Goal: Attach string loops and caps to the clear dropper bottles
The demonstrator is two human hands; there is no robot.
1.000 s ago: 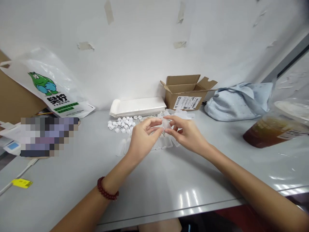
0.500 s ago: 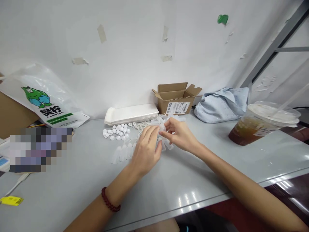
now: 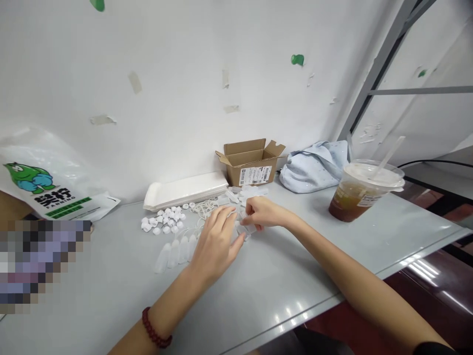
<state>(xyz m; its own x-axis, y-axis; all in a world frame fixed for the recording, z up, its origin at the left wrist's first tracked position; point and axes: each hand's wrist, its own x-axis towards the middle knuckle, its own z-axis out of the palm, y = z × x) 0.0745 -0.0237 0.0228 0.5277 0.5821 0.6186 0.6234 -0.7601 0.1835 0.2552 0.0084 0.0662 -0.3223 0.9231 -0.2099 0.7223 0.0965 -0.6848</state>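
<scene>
My left hand (image 3: 214, 241) hovers over the grey table with its fingers stretched out and thumb apart; nothing shows in its grasp. Just right of it, my right hand (image 3: 264, 213) has its fingers curled and pinched on a small translucent plastic piece (image 3: 243, 230), partly hidden by the fingers. More translucent plastic pieces (image 3: 254, 191) lie loose behind the right hand. Left of my left hand, several translucent tongue-shaped pieces (image 3: 173, 254) with cords lie in a row. Small white caps (image 3: 166, 218) are heaped beyond them, beside tangled off-white cords (image 3: 203, 209).
A stack of white padded envelopes (image 3: 185, 191) and an open cardboard box (image 3: 251, 165) stand against the wall. At right are a light-blue cloth bag (image 3: 314, 167) and a lidded drink cup (image 3: 349, 199) with a straw. A printed plastic bag (image 3: 70, 197) is at left.
The view has swung, shifting the scene left and mostly downward. My right hand has lowered toward the table and curled its fingers more. My left hand stays outstretched beside it.
</scene>
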